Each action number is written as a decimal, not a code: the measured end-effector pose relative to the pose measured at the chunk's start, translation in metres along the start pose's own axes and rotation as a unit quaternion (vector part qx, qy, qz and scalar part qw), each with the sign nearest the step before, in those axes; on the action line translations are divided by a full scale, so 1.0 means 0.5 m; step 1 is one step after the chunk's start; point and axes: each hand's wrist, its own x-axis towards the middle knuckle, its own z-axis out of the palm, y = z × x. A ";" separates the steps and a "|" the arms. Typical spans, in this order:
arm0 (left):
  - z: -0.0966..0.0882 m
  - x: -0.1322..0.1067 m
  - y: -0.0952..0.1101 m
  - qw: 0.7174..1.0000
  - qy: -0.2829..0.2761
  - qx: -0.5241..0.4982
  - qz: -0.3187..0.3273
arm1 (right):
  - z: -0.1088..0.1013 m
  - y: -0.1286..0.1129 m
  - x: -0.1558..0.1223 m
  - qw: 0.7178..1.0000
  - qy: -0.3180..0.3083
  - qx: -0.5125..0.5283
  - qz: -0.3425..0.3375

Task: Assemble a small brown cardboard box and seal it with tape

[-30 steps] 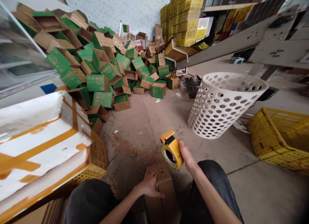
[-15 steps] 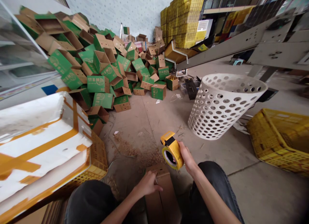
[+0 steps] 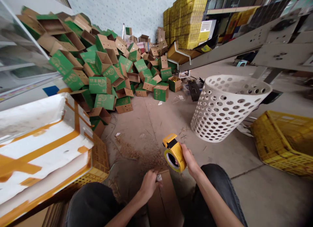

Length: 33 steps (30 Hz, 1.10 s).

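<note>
My right hand (image 3: pixel 189 160) grips a yellow tape dispenser (image 3: pixel 175 152), raised to the right of and above a closed brown cardboard box (image 3: pixel 168 197). A roll of tape sits in the dispenser. Between my knees the long box stands with a seam down the middle of its top. My left hand (image 3: pixel 148 184) is on its far end, fingers bent at the edge and thumb pointing right across the top. Beside those fingers shows a small pale shiny patch (image 3: pixel 159 177), perhaps tape. My left fingertips are partly hidden.
A heap of green-and-brown cartons (image 3: pixel 100 85) fills the back left. At the left, a taped white foam box (image 3: pixel 46 145) rests on a yellow crate (image 3: pixel 100 158). To the right are a white perforated basket (image 3: pixel 220 113), a yellow crate (image 3: pixel 276 145) and a conveyor frame (image 3: pixel 225 51).
My left hand has shifted slightly at the box's far end, its fingers now more bent. A pale patch has come into view beside them. My right hand and the tape dispenser stay nearly still.
</note>
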 end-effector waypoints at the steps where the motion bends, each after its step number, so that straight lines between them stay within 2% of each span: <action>1: 0.002 0.000 -0.002 1.000 0.002 0.004 -0.005 | 0.000 0.000 0.001 1.000 0.002 0.002 -0.001; 4: 0.012 -0.002 -0.014 1.000 -0.002 0.008 -0.010 | -0.001 0.004 0.004 1.000 0.016 0.008 0.000; 9: 0.023 -0.002 -0.030 0.999 -0.035 0.022 0.019 | -0.003 0.010 0.009 1.000 0.015 0.002 0.001; 15: 0.005 -0.005 -0.025 0.995 -0.063 0.046 0.068 | 0.001 0.007 0.006 1.000 0.013 0.004 0.002; 19: 0.000 -0.011 -0.020 0.993 -0.083 0.048 0.063 | 0.004 0.004 0.003 1.000 0.014 0.004 -0.001; 23: 0.006 -0.008 -0.020 0.995 -0.068 0.046 0.053 | 0.003 0.005 0.003 1.000 0.011 0.002 -0.004; 29: 0.016 0.000 -0.021 0.999 -0.004 0.031 0.009 | 0.001 0.005 0.006 1.000 0.014 0.001 0.000; 33: 0.017 0.000 -0.016 1.000 0.003 0.008 -0.027 | -0.001 0.005 0.005 1.000 0.006 0.002 -0.002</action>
